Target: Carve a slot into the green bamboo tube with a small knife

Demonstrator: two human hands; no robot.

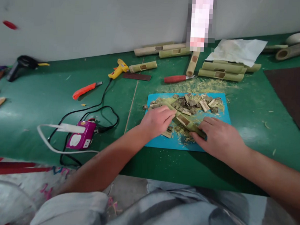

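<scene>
A green bamboo tube [194,127] with a rectangular opening cut in its side lies slantwise between my hands. My right hand [219,138] grips its nearer, right end, thumb below and fingers over it. Farther left, my left hand [156,122] is closed against the tube beside the opening; its fingertips are partly hidden. Beneath is a blue mat [158,141], strewn with bamboo chips [190,103] and thin shavings. Just beyond the mat lies a red-handled knife [175,79] with a short blade.
Several cut bamboo tubes [221,74] lie along the back, some under a white paper sheet [240,51]. To the left are an orange utility knife [87,90], a yellow glue gun [118,69] and a purple power adapter [82,134] with trailing cables. A dark board [292,89] lies right.
</scene>
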